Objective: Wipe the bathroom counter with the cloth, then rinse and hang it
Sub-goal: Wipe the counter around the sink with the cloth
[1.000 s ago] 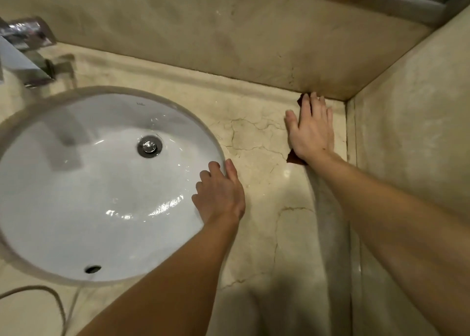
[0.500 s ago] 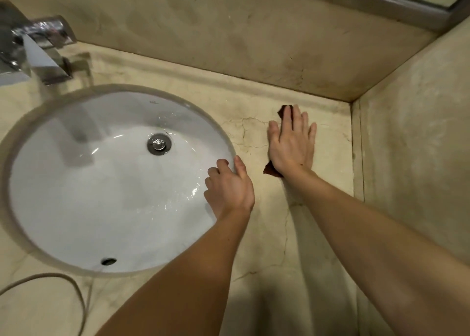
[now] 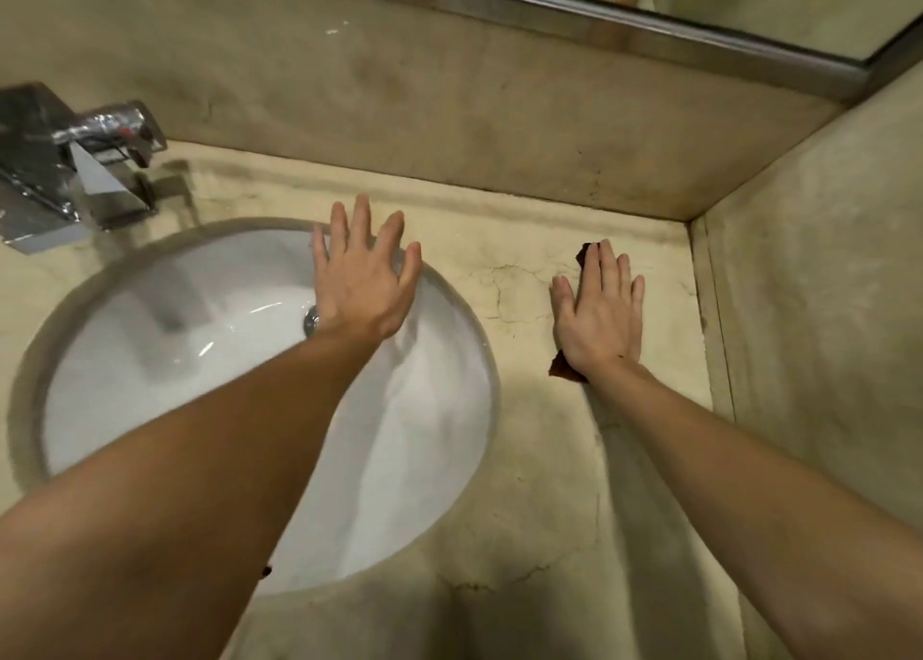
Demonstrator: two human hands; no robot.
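0.5 s ago the left hand [image 3: 364, 285] was curled at the sink's [image 3: 150, 360] 3 o'clock rim. Now it is spread, fingers straight and holding nothing, over the 1 o'clock rim. Its wrist hides part of the drain [image 3: 310, 321]. The right hand [image 3: 599, 320] stays pressed flat on the counter [image 3: 524, 459], covering the dark red cloth [image 3: 583, 256]. Only 2 corners of it show, at the hand's 11 and 7 o'clock.

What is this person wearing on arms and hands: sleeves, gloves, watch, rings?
Nothing visible. The left hand and right hand are ungloved, with no rings showing. The left forearm and right forearm are bare as far as the frame reaches: no sleeve, watch or bracelet.
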